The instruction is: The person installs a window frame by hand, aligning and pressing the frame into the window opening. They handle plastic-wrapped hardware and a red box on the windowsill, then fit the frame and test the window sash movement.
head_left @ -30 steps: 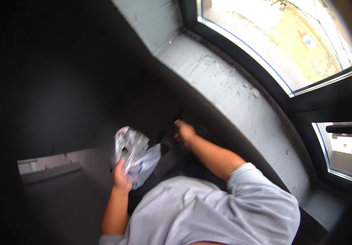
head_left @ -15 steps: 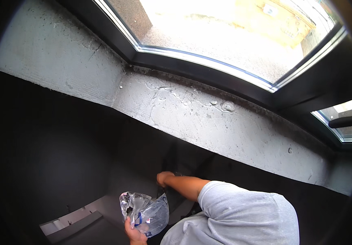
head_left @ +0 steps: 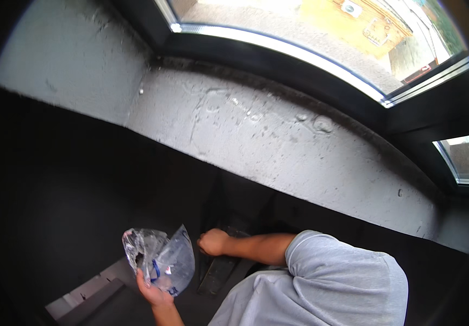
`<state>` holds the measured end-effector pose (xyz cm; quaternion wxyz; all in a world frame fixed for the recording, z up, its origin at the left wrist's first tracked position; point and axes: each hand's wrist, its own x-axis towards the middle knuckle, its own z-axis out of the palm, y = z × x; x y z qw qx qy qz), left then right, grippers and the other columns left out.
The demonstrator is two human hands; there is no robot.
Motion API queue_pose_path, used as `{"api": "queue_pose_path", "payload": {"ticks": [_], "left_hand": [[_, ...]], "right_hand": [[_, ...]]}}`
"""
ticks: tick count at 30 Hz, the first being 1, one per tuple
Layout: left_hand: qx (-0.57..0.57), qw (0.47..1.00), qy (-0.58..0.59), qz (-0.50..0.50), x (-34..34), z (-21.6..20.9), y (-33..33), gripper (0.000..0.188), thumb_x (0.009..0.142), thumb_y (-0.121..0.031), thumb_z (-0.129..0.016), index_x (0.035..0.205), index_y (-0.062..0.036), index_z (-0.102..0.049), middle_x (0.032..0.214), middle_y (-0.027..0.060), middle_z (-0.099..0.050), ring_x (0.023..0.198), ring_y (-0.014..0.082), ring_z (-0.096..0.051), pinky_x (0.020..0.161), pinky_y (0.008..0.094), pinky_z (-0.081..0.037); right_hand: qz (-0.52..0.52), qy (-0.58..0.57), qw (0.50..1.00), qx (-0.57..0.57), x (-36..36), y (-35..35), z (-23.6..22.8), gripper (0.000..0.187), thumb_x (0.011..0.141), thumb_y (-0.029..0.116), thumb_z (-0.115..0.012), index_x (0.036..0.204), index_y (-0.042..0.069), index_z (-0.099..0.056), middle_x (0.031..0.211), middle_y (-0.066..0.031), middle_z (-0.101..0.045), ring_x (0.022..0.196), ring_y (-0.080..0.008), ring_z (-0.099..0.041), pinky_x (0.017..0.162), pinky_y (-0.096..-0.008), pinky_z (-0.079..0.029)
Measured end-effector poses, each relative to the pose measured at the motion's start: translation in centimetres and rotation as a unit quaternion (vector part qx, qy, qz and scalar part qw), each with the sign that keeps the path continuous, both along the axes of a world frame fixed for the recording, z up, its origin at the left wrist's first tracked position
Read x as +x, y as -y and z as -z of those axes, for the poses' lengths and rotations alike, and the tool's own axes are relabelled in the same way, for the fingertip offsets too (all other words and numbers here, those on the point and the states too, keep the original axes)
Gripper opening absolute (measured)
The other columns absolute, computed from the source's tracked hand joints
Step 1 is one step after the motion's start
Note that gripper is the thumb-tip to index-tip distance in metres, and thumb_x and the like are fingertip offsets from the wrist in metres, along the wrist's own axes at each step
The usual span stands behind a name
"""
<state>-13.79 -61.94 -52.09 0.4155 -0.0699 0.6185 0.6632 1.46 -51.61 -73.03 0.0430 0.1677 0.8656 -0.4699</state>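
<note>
My left hand (head_left: 155, 292) is closed around the lower edge of a clear, crumpled plastic bag (head_left: 179, 259). The bag has blue markings, and a small blue strip shows through it; the rest of what is inside I cannot make out. Just right of the bag, my right hand (head_left: 215, 242) is bent into a fist, its arm reaching in from the right below a grey short sleeve. Its fingertips are turned away, so anything held in them is hidden.
Ahead runs a rough grey window sill (head_left: 278, 146) under a dark-framed window (head_left: 299, 62). A dark wall (head_left: 82, 174) lies below the sill. Beneath my right arm is a dark flat object (head_left: 218, 274), hard to make out. A pale ledge (head_left: 82, 293) shows at lower left.
The view has shifted, with the window higher in it. My left hand and the bag have moved left and up, widening the space to my right hand, which stays in a fist.
</note>
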Motion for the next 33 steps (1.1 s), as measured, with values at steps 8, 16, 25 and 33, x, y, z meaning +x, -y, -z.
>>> {"api": "queue_pose_path", "payload": {"ticks": [8, 16, 25, 33], "left_hand": [[0.064, 0.997, -0.036, -0.025, -2.8, 5.1, 1.5, 0.05, 0.098, -0.039, -0.056, 0.129, -0.0011, -0.06, 0.128, 0.014, -0.064, 0.117, 0.0305, -0.06, 0.103, 0.0442, -0.046], [0.094, 0.992, -0.078, 0.02, -6.3, 7.9, 4.9, 0.048, 0.1, -0.037, -0.055, 0.133, -0.0025, -0.058, 0.133, 0.0141, -0.061, 0.121, 0.0316, -0.058, 0.105, 0.0465, -0.045], [0.072, 0.994, -0.055, -0.063, -4.5, 7.6, 2.4, 0.047, 0.099, -0.037, -0.054, 0.132, -0.004, -0.059, 0.134, 0.0145, -0.059, 0.121, 0.0356, -0.058, 0.103, 0.0521, -0.047], [0.047, 0.99, -0.07, -0.11, -3.4, 8.1, 3.2, 0.04, 0.097, -0.031, -0.06, 0.124, -0.0022, -0.062, 0.118, 0.0107, -0.068, 0.108, 0.0261, -0.064, 0.094, 0.0403, -0.051]], "right_hand": [[0.004, -0.043, 0.998, 0.045, 0.1, 0.7, 1.4, 0.025, 0.085, 0.023, -0.058, 0.079, 0.002, -0.07, 0.077, -0.0178, -0.07, 0.07, -0.0358, -0.07, 0.062, -0.0473, -0.056], [-0.014, -0.099, 0.99, 0.104, 2.3, -0.1, 1.9, 0.019, 0.081, 0.02, -0.06, 0.078, 0.004, -0.07, 0.075, -0.0149, -0.07, 0.069, -0.0335, -0.07, 0.06, -0.044, -0.056], [-0.015, 0.125, 0.985, 0.121, 7.9, -8.2, -1.7, 0.029, 0.085, 0.033, -0.063, 0.084, 0.008, -0.076, 0.084, -0.0151, -0.073, 0.084, -0.0355, -0.071, 0.075, -0.0461, -0.058], [0.088, 0.14, 0.972, 0.169, 14.6, -20.0, -6.5, 0.031, 0.086, 0.037, -0.064, 0.084, 0.008, -0.076, 0.083, -0.0185, -0.072, 0.084, -0.0359, -0.071, 0.081, -0.046, -0.057]]}}
